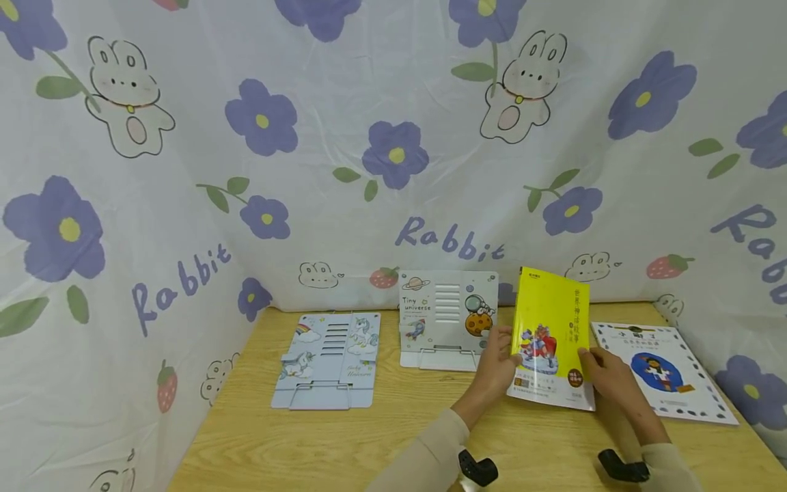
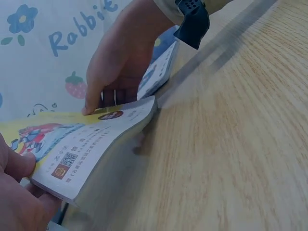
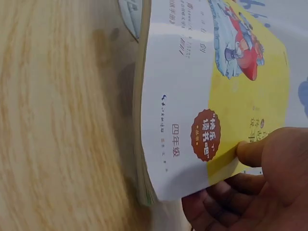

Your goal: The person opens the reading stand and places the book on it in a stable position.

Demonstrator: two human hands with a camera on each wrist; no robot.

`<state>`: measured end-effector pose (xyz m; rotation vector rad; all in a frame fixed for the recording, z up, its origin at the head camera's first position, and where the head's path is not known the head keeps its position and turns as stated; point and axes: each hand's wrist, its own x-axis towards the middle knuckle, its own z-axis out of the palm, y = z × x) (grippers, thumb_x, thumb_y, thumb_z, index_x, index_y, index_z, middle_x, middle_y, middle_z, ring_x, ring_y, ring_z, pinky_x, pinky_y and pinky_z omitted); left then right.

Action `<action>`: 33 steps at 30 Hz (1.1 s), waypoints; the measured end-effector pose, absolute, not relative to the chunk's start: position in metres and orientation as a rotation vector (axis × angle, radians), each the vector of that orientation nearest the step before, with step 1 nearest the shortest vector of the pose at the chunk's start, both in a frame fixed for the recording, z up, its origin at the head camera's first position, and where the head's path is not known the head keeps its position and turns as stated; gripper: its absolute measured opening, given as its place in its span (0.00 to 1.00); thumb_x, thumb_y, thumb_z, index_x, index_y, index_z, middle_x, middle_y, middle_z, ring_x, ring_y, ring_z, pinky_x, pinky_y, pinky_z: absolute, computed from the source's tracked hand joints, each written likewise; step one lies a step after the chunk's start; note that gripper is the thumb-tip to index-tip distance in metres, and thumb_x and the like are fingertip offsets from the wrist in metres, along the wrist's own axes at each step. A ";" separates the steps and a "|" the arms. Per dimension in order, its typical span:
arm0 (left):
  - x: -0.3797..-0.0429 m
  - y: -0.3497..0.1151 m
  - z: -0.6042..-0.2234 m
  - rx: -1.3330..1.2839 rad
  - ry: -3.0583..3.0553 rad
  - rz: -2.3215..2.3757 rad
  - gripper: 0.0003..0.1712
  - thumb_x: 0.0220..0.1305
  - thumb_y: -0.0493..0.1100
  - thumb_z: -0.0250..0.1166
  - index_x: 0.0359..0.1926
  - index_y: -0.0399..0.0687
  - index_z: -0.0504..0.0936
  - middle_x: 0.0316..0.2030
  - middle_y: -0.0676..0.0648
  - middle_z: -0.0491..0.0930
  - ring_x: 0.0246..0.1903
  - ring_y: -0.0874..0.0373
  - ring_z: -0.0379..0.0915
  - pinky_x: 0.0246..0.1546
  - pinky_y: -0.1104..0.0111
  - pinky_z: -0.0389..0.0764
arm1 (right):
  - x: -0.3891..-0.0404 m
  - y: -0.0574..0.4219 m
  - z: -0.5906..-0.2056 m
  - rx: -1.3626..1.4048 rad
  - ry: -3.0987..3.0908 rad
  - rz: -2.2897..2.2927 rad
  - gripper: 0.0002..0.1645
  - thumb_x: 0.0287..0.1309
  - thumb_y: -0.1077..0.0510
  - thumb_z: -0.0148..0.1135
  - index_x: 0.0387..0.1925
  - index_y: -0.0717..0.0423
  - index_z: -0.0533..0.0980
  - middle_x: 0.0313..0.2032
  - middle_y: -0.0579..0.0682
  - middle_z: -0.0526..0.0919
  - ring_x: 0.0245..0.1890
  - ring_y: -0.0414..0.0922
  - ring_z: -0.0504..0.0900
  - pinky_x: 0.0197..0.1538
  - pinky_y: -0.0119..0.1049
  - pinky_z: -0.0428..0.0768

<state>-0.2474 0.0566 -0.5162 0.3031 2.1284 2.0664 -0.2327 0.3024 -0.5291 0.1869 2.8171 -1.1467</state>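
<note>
Yellow book (image 1: 551, 335) gripped by both hands over a wooden table (image 1: 307, 451)

The book is right of centre, its illustrated front cover facing the person and its top tilted back. Its lower part is white, and the wrist views show its near edge bowed, with a shadow on the table below.

The left hand (image 1: 498, 362) clamps the book's left side, thumb across the cover, fingers tucked behind. The right hand (image 1: 605, 376) pinches the right side a little lower down in the same way, thumb in front and bent fingers underneath. Both forearms reach forward from beige sleeves, angled inward toward the book, a dark device (image 1: 477, 468) at each wrist.

Just right of the right hand, partly behind it, a white book (image 1: 656, 372) with a blue oval picture lies on the table. Left of the yellow book stands an astronaut bookstand (image 1: 447, 318); farther left is a unicorn bookstand (image 1: 332, 359). A cloth (image 1: 344, 82) printed with rabbits and purple flowers hangs behind.
</note>
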 end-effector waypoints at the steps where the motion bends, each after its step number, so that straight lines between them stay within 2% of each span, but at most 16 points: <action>1: -0.248 0.055 -0.515 0.313 2.141 2.066 0.27 0.72 0.29 0.59 0.66 0.56 0.69 0.65 0.44 0.79 0.59 0.49 0.80 0.58 0.55 0.84 | -0.232 0.302 -0.528 0.181 2.819 -1.160 0.47 0.84 0.35 0.34 0.73 0.77 0.63 0.58 0.74 0.79 0.49 0.59 0.79 0.47 0.45 0.80; 6: -0.255 0.046 -0.508 0.369 2.159 2.114 0.27 0.71 0.27 0.59 0.67 0.51 0.69 0.63 0.42 0.82 0.60 0.46 0.81 0.60 0.54 0.84 | -0.228 0.299 -0.520 0.100 2.785 -1.319 0.46 0.84 0.36 0.42 0.77 0.73 0.59 0.64 0.74 0.77 0.55 0.59 0.81 0.50 0.40 0.84; 10: -0.260 0.036 -0.500 0.373 2.138 2.164 0.26 0.73 0.28 0.59 0.67 0.52 0.70 0.63 0.43 0.82 0.61 0.46 0.79 0.61 0.53 0.83 | -0.225 0.299 -0.512 -0.003 2.729 -1.453 0.47 0.83 0.40 0.50 0.81 0.70 0.52 0.67 0.74 0.74 0.59 0.58 0.80 0.48 0.32 0.85; 13: -0.265 0.028 -0.494 0.365 2.097 2.209 0.27 0.75 0.29 0.57 0.68 0.54 0.69 0.63 0.44 0.81 0.60 0.47 0.79 0.62 0.54 0.82 | -0.223 0.298 -0.506 -0.090 2.704 -1.490 0.47 0.81 0.43 0.55 0.82 0.68 0.51 0.67 0.73 0.73 0.58 0.53 0.81 0.49 0.36 0.86; 17: -0.272 0.017 -0.488 0.350 2.071 2.255 0.27 0.75 0.28 0.56 0.69 0.53 0.69 0.64 0.44 0.81 0.57 0.50 0.80 0.61 0.57 0.82 | -0.219 0.294 -0.501 -0.179 2.663 -1.543 0.43 0.80 0.48 0.59 0.80 0.68 0.56 0.66 0.71 0.74 0.51 0.40 0.84 0.50 0.44 0.87; 20: -0.277 0.009 -0.485 0.337 2.092 2.264 0.28 0.75 0.27 0.56 0.69 0.54 0.69 0.64 0.45 0.82 0.57 0.51 0.81 0.59 0.60 0.83 | -0.219 0.289 -0.498 -0.231 2.643 -1.603 0.38 0.79 0.50 0.60 0.78 0.67 0.61 0.64 0.69 0.78 0.46 0.34 0.85 0.49 0.43 0.88; 28: -0.284 -0.008 -0.478 0.316 2.102 2.282 0.29 0.75 0.27 0.56 0.70 0.54 0.70 0.66 0.44 0.81 0.60 0.48 0.82 0.54 0.62 0.85 | -0.227 0.272 -0.496 -0.235 2.675 -1.667 0.32 0.76 0.54 0.64 0.73 0.67 0.69 0.58 0.67 0.83 0.44 0.31 0.85 0.49 0.32 0.87; 33: -0.287 -0.018 -0.475 0.341 2.113 2.289 0.28 0.76 0.29 0.57 0.71 0.53 0.70 0.67 0.42 0.80 0.60 0.47 0.81 0.57 0.60 0.85 | -0.230 0.265 -0.492 -0.247 2.750 -1.614 0.30 0.76 0.52 0.65 0.71 0.64 0.73 0.56 0.63 0.85 0.46 0.32 0.84 0.49 0.29 0.85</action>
